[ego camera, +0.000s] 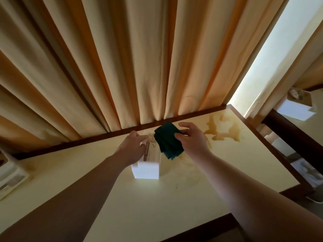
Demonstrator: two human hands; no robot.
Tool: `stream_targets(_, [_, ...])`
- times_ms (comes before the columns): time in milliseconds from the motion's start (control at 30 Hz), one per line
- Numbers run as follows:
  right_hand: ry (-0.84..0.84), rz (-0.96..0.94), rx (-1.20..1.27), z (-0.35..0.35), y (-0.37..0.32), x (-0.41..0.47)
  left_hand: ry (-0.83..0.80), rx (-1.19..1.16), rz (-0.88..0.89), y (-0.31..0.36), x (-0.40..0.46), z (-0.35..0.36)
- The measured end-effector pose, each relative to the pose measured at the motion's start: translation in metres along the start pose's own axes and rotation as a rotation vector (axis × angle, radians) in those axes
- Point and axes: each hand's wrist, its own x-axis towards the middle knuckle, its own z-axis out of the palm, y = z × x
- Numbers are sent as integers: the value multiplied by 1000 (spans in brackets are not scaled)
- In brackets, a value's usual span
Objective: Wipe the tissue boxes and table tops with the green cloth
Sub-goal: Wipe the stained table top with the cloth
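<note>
The left hand [134,145] rests on the white rectangular tissue box [148,167], fingers curled over its top edge to steady it near the back of the pale yellow table top [157,203]. The right hand [192,138] pinches the folded dark green cloth [167,140] against the box's right side. The box is being wiped, I judge; next the cloth should meet the brown stain [223,130] just beside.

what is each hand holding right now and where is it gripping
The right hand pinches the folded green cloth by its right edge. The left hand grips the tissue box at its top left side.
</note>
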Motion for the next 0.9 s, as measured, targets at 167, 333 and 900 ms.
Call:
stream_targets(167, [10,35,-36,46,0,-5,-8,-13,37,-15,-3,-2])
stream_targets(333, [-71,-165,-511,69,24,-17,-58,-67,76,-25,-8,-3])
stream_targets(900, [-189,-123,-15,93,69,-5,-248,508,199,15,6,-35])
